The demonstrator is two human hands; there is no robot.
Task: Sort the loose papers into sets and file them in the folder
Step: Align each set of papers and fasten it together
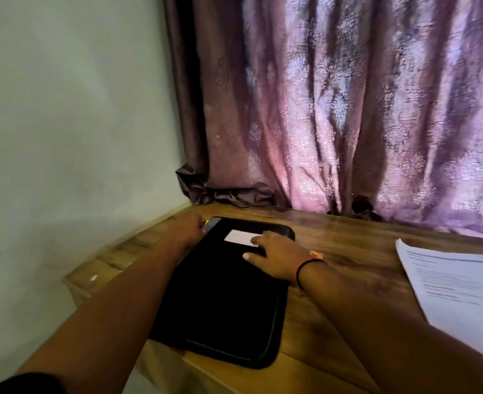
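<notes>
Big purple curtain (348, 109) across the back, pale wall (64, 109) on the left, wooden table (348, 243) below. Black zip folder (220, 302) lying flat near the table's left edge, close to the wall. Papers (456, 282) stacked over on the right, well apart from the folder, partly hidden by the right forearm. Right hand (274, 257) flat on the folder's far end, fingers spread. Left hand (190, 227) at the far left corner, fingers curled in, pinching the folder's edge; something yellow at the fingertips, too small to make out. White label (238, 237) touching the right fingertips. Red-and-black bracelet (310, 264) on the right wrist.
</notes>
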